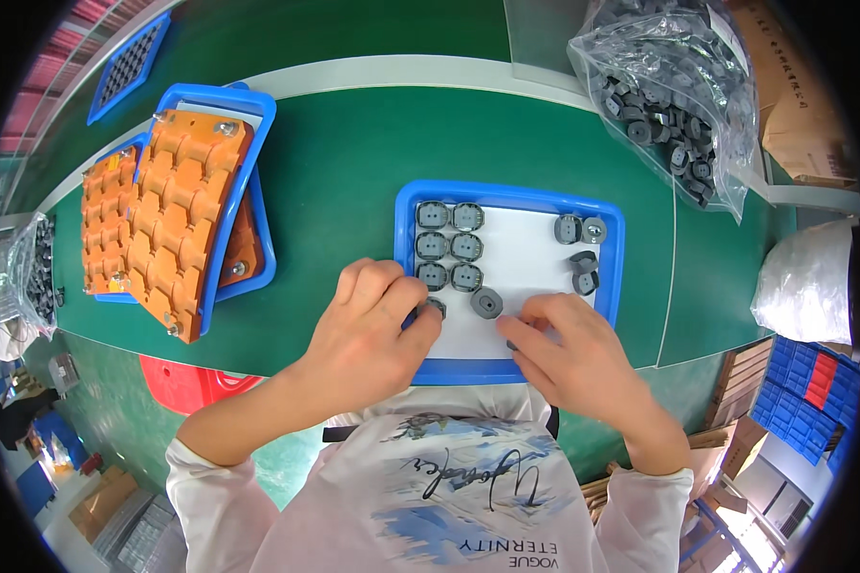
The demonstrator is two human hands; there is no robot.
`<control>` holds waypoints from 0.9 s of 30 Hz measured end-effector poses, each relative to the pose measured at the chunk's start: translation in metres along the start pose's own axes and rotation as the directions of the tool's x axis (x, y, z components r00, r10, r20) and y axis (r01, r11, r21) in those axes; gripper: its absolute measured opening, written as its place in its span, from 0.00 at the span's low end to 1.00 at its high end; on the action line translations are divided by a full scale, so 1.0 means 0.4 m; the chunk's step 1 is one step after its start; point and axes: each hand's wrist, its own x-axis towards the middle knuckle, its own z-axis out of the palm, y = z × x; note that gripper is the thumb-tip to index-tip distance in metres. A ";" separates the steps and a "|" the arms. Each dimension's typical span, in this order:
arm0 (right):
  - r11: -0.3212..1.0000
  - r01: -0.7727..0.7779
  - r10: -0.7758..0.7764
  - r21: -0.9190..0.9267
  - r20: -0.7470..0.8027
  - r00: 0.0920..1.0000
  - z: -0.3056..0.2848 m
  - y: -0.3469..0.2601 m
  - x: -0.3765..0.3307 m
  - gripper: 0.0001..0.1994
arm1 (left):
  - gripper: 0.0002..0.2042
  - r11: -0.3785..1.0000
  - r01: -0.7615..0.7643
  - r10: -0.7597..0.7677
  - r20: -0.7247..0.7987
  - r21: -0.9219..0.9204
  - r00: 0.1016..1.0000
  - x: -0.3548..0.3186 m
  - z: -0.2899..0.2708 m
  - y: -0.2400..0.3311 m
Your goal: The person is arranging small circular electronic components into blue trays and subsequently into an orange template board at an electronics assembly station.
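A blue tray [617,277] with a white lining lies in front of me. Two columns of grey plastic parts [432,245] stand at its left side, open faces up. My left hand [377,320] is closed at the lower left of the tray, its fingertips on a grey plastic part that they mostly cover. A loose grey part [486,303] lies between my hands. My right hand [573,351] is closed in a pinch at the tray's near side; a small dark bit shows at its fingertips. More loose grey parts [568,228] rest at the tray's right side.
Orange moulded plates [186,181] in blue trays are stacked on the green table [334,162] to the left. A clear bag of grey parts [674,105] sits at the far right, beside a cardboard box [803,105]. A red stool [186,382] stands below the table's near edge.
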 end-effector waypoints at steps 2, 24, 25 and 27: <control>1.000 -0.009 0.009 -0.006 -0.021 1.000 -0.012 -0.002 -0.003 0.17 | 0.13 1.000 0.001 -0.001 -0.009 -0.002 1.000 0.005 0.001 -0.003; 0.997 -0.080 0.082 0.018 -0.150 0.985 0.009 0.022 -0.037 0.09 | 0.13 0.974 -0.227 0.228 0.117 -0.020 0.967 0.166 0.026 0.053; 0.997 -0.074 0.077 0.023 -0.150 0.986 0.014 0.024 -0.033 0.09 | 0.13 0.975 -0.223 0.223 0.120 -0.015 0.967 0.162 0.009 0.055; 0.997 -0.025 0.036 0.069 -0.165 0.986 0.021 0.028 -0.034 0.09 | 0.16 0.976 -0.102 0.118 0.071 -0.194 0.991 0.145 -0.039 0.055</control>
